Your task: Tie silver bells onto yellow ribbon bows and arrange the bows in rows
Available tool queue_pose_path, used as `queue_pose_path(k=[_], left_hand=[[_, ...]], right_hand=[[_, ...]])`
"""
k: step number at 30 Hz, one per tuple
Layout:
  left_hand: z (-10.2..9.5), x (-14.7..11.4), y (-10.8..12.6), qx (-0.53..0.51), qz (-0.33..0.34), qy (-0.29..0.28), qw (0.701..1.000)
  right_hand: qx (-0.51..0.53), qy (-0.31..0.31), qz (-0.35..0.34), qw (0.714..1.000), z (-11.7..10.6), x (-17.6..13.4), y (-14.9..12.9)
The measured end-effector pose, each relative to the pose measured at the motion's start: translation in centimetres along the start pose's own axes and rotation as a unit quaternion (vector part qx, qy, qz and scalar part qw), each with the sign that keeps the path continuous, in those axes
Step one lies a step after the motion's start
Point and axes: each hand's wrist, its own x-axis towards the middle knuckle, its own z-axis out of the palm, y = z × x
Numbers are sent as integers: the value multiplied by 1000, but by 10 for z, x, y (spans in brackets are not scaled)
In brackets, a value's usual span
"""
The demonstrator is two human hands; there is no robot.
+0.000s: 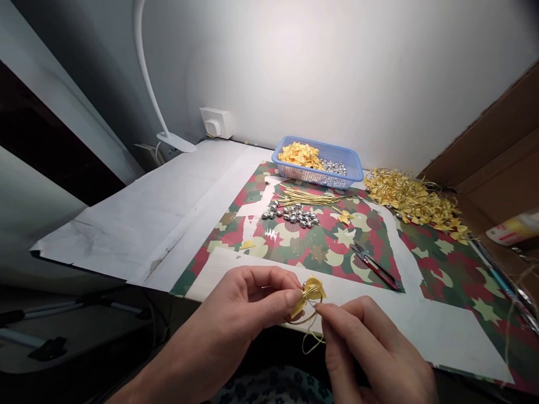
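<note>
At lower centre of the frame, the left hand (252,300) pinches a smooth yellow ribbon bow (315,285) between thumb and forefinger. The right hand (374,348) has its fingertips together on thin, looped cord (310,352). The bow's long axis runs from lower left to upper right, 1 flared wing pointing upper right.

I count two hands (252,303), one held yellow bow (315,285), one basket (354,161), one pair of snips (379,270), one lamp (147,78). Silver beads (293,217) and heaped bows (406,193) outrun my counting.
</note>
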Motion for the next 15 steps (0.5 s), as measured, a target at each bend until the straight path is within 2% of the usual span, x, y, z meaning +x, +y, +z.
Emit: queue_pose_path(k=[7,15], left_hand=[[-1,-1,1,3,-6,-12,1000],[-3,1,-5,53,18,-21,998]], right_hand=[[46,-4,7,999,5,-2,7],[41,-11,6,999,4,-2,6]])
